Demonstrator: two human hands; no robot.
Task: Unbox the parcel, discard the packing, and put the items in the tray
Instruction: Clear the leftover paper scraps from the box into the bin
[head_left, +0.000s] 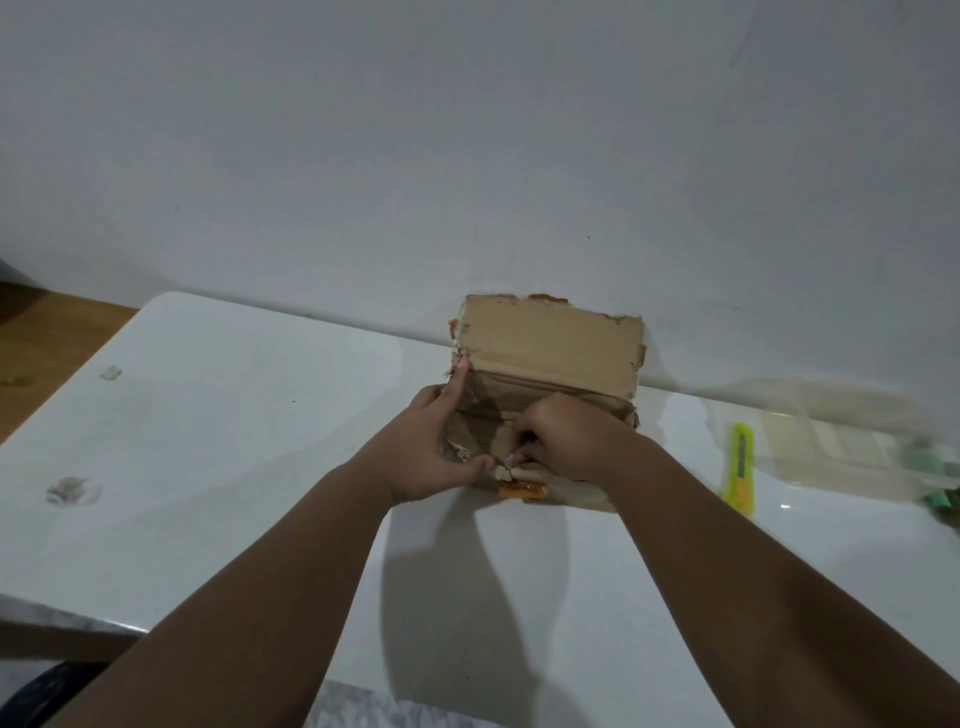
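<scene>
- The parcel, a worn cardboard box, sits at the back of the counter, close to the wall. Its far flap stands upright; no contents are visible.
- The right hand curls over the box's near rim, its grip narrow, fingertips pinching what looks like the torn edge of the near flap, probably to peel it open.
- The left hand lies flat against the box's left side, fingers straight and thumb along the front, holding nothing, seemingly bracing the box against that pull.
- A strip of orange tape clings to the near bottom edge.
- A yellow-green utility knife lies untouched to the right, between box and tray.
- The clear tray, blurred, sits farther right, well apart from the box.
- Bare counter stretches left and toward the person, giving room for the near flap to fold down.
</scene>
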